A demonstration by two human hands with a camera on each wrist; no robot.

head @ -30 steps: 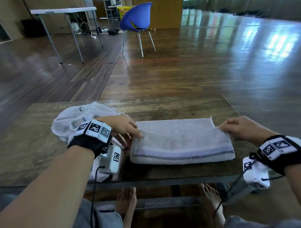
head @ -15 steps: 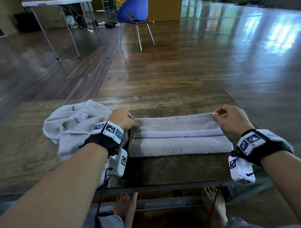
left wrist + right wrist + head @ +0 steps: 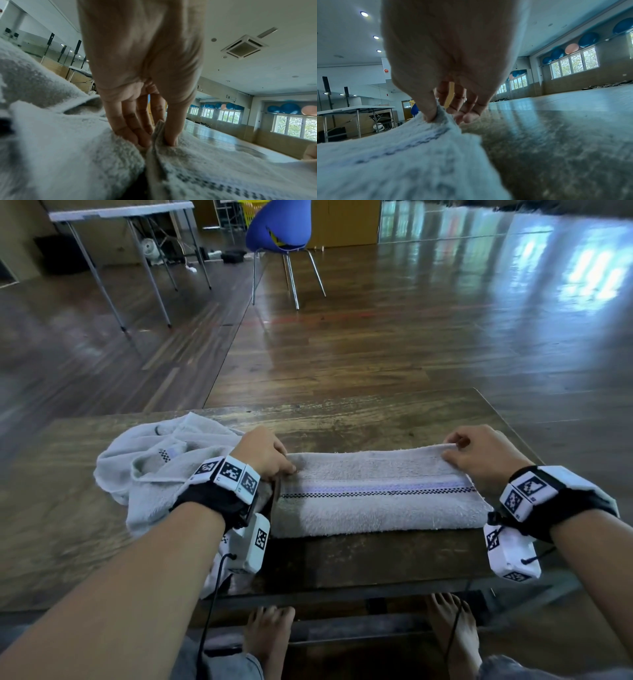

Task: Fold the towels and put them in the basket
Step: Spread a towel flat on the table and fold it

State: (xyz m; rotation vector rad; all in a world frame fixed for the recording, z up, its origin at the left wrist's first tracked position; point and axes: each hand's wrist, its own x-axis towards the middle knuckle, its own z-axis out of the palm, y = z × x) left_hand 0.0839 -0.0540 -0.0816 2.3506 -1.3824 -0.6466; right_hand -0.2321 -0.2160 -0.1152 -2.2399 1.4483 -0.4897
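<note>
A white towel [image 3: 376, 494] folded into a long strip lies across the wooden table [image 3: 342, 419], its checked and purple stripe facing up. My left hand [image 3: 270, 455] pinches the towel's far left corner [image 3: 158, 129] between thumb and fingers. My right hand [image 3: 476, 451] pinches the far right corner [image 3: 440, 112] the same way. A second, crumpled white towel [image 3: 161, 460] lies heaped on the table left of my left hand. A yellow basket [image 3: 248, 207] shows far off behind the blue chair.
A blue chair [image 3: 279, 227] and a white folding table [image 3: 120, 212] stand on the wooden floor beyond the table. My bare feet [image 3: 270, 631] are under the table's near edge. The table's right edge [image 3: 513, 426] runs close to my right hand.
Both hands carried the towel's near edge up and over to the far edge, folding it narrower; the striped band now faces up along the middle. The crumpled towel stayed put.
</note>
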